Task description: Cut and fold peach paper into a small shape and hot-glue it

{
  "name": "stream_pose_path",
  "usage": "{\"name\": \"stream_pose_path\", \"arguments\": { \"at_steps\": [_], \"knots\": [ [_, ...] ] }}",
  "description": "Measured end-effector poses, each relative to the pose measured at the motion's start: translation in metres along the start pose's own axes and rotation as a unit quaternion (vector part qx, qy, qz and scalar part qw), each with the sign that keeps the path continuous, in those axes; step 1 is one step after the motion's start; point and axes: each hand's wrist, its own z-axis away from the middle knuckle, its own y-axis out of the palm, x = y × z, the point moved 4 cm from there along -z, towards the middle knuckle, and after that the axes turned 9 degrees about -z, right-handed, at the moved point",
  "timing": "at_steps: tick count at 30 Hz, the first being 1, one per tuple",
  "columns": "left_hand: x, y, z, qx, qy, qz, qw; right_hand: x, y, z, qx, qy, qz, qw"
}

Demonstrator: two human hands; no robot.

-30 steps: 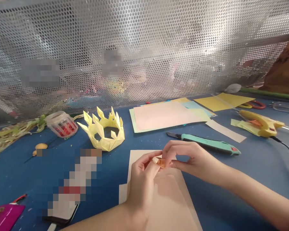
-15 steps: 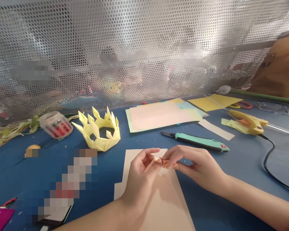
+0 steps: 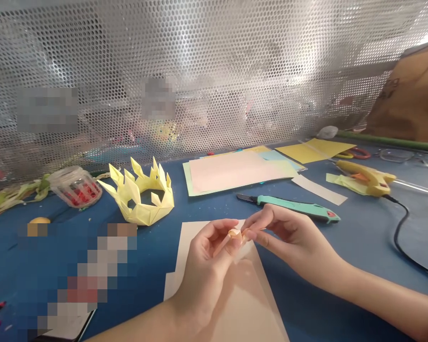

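Note:
Between my two hands is a small piece of folded peach paper (image 3: pixel 234 233), partly covered by the fingers. My left hand (image 3: pixel 209 266) is closed round its left part, thumb and fingers pinching it. The fingertips of my right hand (image 3: pixel 281 232) pinch its right end, touching the left thumb. Below both hands lie pale peach paper sheets (image 3: pixel 249 304) on the blue table. A folded yellow paper crown (image 3: pixel 146 211) stands to the left, and a teal utility knife (image 3: pixel 292 207) with its blade out lies just beyond my right hand.
Stacked coloured sheets (image 3: pixel 228 173) and a paper strip (image 3: pixel 319 190) lie farther back. A yellow glue gun (image 3: pixel 371 178) with a black cord (image 3: pixel 399 228) rests at right. A clear jar (image 3: pixel 74 187) with red bits lies at left. A perforated metal screen (image 3: pixel 214 71) rises behind.
My right fingers have shifted slightly along the folded paper, and its rolled end shows more openly above the left thumb. The view has turned slightly, so the crown appears farther left.

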Motion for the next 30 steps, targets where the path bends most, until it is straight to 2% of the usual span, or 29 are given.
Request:
{"name": "stream_pose_path", "arguments": {
  "at_steps": [5,9,16,22,27,30],
  "knots": [
    [0.000,0.006,0.003,-0.001,0.024,-0.018,1.000,0.002,0.002,0.005,-0.014,-0.015,0.013,1.000],
    [0.001,0.005,0.004,0.006,0.043,-0.070,0.997,0.003,0.005,0.008,-0.014,-0.023,0.019,0.999],
    [0.007,0.002,-0.001,0.042,-0.013,-0.058,0.997,0.000,0.009,0.010,0.016,-0.023,-0.007,1.000],
    [0.010,0.004,-0.003,0.040,-0.013,-0.046,0.998,0.007,0.012,0.015,0.074,-0.081,0.107,0.988],
    [0.006,0.006,-0.001,0.044,-0.013,-0.081,0.996,0.007,0.011,0.009,0.058,-0.051,0.117,0.990],
    [0.002,0.006,0.000,0.028,-0.008,-0.080,0.996,0.004,0.009,0.006,0.042,-0.017,0.054,0.998]
  ]
}}
